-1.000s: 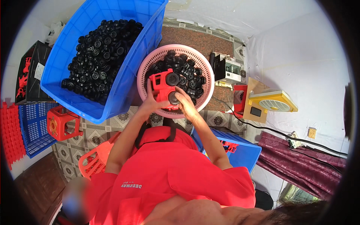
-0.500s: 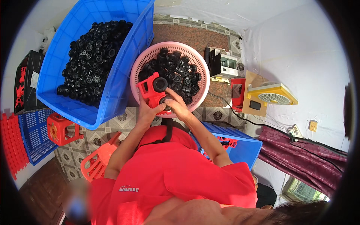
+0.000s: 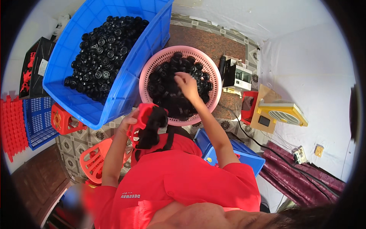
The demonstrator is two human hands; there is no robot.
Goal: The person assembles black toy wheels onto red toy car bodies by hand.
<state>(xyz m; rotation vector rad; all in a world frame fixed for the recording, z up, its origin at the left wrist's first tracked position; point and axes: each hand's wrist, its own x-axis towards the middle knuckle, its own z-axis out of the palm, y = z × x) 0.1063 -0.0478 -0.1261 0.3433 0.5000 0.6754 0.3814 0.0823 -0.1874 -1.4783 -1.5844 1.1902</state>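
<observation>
My left hand [image 3: 129,120] is closed round a red plastic toy vehicle [image 3: 144,113], tilted on its side in front of my body. Black wheels show along the vehicle's right side, smeared by motion. Over the pink perforated basket [image 3: 143,81], my right hand [image 3: 187,86] has its fingers bent together among loose black toy wheels [image 3: 198,73]. What those fingertips pinch, if anything, is lost against the dark wheels.
A large blue bin [image 3: 129,72] full of black wheels stands left of the basket. Red stool [image 3: 63,120] and red chair [image 3: 95,160] are at left, a blue crate [image 3: 248,162] at right. A yellow fan [image 3: 284,113] and a black cable [image 3: 244,128] lie beyond.
My right hand has left the toy vehicle and reached into the basket of wheels. With the vehicle in it, my left hand has drawn back toward my body, lower left.
</observation>
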